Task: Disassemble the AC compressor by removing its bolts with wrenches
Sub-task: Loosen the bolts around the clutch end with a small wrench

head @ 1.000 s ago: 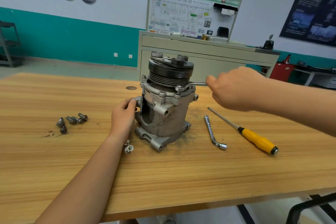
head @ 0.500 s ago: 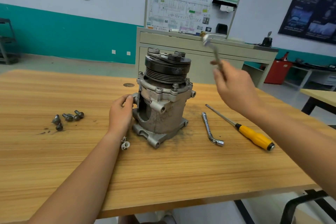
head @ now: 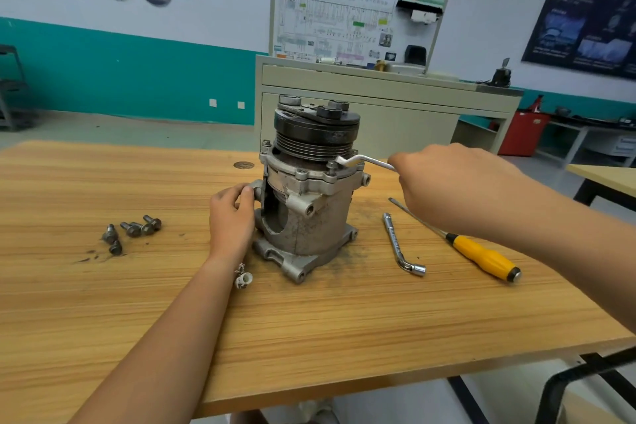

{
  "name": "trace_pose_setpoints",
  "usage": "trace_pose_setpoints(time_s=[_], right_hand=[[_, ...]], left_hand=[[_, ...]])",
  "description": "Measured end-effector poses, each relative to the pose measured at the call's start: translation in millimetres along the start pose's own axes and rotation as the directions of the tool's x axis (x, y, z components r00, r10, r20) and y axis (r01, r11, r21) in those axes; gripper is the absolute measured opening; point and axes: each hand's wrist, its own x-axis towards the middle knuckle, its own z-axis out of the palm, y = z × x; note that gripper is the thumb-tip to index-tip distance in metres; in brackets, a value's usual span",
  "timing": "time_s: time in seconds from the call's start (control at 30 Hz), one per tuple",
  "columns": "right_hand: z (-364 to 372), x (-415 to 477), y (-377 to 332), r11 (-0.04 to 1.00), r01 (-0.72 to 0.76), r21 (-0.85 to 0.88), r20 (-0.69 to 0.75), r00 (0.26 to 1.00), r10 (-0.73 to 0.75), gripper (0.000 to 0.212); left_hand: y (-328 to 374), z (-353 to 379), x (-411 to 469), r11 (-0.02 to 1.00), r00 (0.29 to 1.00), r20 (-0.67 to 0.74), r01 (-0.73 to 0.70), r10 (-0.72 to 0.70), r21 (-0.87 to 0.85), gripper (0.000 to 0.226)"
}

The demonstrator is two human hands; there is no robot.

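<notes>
Grey cast-aluminium AC compressor (head: 309, 210) stands upright mid-way along the light wooden table (head: 309, 337). A bent silver wrench (head: 364, 159) seems seated on a flange bolt (head: 332, 166) at its upper right. The handle runs level out to the right hand (head: 444, 182), whose fingers curl round it. The left hand (head: 232, 217) grips the housing's left side. The black pulley (head: 316, 129) crowds the wrench head. Swing room lies toward the person, above the L-shaped socket wrench (head: 401, 244) and the yellow-handled screwdriver (head: 481, 256).

Head camera looks forward and down, close onto the table (head: 344, 337).
</notes>
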Motion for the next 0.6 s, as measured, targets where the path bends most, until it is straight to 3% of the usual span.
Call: trace_pose_setpoints(time_s=[0.3, 0.6], right_hand=[[-14.9, 4.5, -20.7, 0.956, 0.136, -0.258, 0.020, 0.991, -0.135, 0.011], [-0.8, 15.2, 6.6, 0.935, 0.227, -0.271, -0.077, 0.963, -0.257, 0.021]], left_hand=[[1.5, 0.1, -0.6, 0.999, 1.000, 0.008, -0.006, 0.005, 0.043, 0.036], [2.0, -0.6, -0.8, 0.999, 1.000, 0.020, 0.018, -0.019, 0.035, 0.038]])
